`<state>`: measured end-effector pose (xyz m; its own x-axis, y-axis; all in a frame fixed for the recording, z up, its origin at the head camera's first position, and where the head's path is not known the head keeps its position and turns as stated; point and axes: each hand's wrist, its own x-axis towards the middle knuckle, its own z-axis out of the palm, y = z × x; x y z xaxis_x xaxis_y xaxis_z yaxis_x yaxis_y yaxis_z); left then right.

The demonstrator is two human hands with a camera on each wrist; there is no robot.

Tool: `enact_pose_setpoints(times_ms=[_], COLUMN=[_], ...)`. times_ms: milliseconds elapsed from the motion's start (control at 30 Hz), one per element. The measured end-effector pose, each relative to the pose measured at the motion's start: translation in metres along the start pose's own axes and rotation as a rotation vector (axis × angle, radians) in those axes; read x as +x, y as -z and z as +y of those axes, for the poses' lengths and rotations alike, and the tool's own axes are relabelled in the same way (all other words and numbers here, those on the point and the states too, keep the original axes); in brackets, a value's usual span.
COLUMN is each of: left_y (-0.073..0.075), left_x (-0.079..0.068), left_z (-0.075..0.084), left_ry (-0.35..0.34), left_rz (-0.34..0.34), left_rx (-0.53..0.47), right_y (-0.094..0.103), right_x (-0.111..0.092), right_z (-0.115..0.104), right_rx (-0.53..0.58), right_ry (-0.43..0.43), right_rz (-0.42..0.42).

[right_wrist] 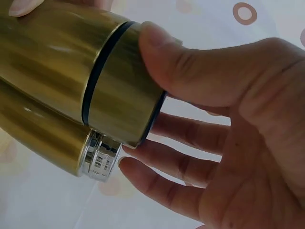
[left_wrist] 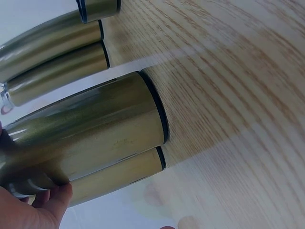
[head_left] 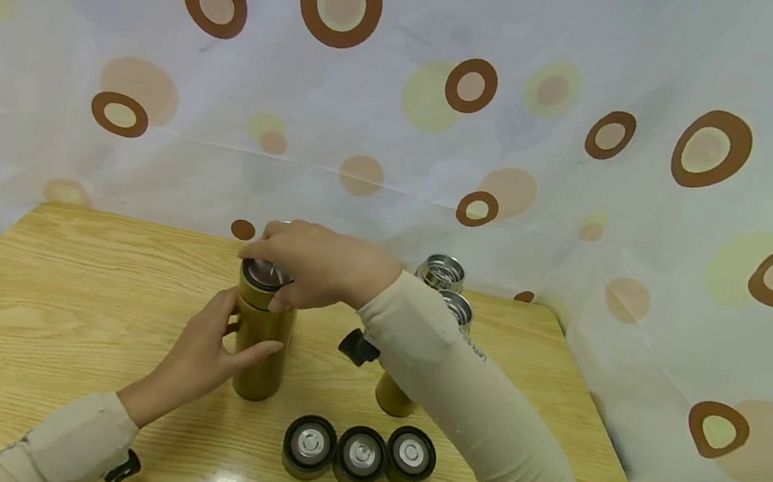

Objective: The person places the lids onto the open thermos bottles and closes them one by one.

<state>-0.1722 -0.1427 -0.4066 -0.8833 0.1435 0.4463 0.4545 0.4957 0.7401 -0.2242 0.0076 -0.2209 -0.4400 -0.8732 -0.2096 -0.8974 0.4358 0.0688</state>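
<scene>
A gold vacuum flask point(head_left: 259, 360) stands upright on the table, left of centre. My left hand point(head_left: 199, 342) grips its body, thumb on the near side. Across the top, my right hand point(head_left: 325, 265) holds the gold lid point(right_wrist: 126, 86) between thumb and fingers. The lid sits on the flask with a dark ring at the joint. Close behind this flask is another gold flask point(right_wrist: 43, 129). Its bare steel neck point(right_wrist: 100, 160) shows in the right wrist view, while the head view mostly hides it.
Three lids point(head_left: 361, 456) lie in a row at the front, insides facing up. Behind my right forearm stand two flasks with open steel mouths point(head_left: 442, 271), partly hidden by the sleeve. The wooden table point(head_left: 83, 286) meets a patterned cloth point(head_left: 227, 98) at the back and right.
</scene>
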Motion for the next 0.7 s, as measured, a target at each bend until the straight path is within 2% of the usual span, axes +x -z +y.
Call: enact_pose_setpoints(times_ms=[233, 467, 700], left_y=[0.000, -0.001, -0.001], left_x=[0.000, -0.001, -0.001], left_z=[0.001, 0.001, 0.003], left_ry=[-0.014, -0.014, -0.026], left_rz=[0.005, 0.005, 0.013], left_rx=[0.008, 0.022, 0.033], right_y=[-0.007, -0.013, -0.020], right_x=[0.001, 0.002, 0.006], right_z=[-0.006, -0.008, -0.012], right_rx=[-0.053, -0.044, 0.013], right_ry=[-0.101, -0.203, -0.227], right_rz=[0.040, 0.093, 0.238])
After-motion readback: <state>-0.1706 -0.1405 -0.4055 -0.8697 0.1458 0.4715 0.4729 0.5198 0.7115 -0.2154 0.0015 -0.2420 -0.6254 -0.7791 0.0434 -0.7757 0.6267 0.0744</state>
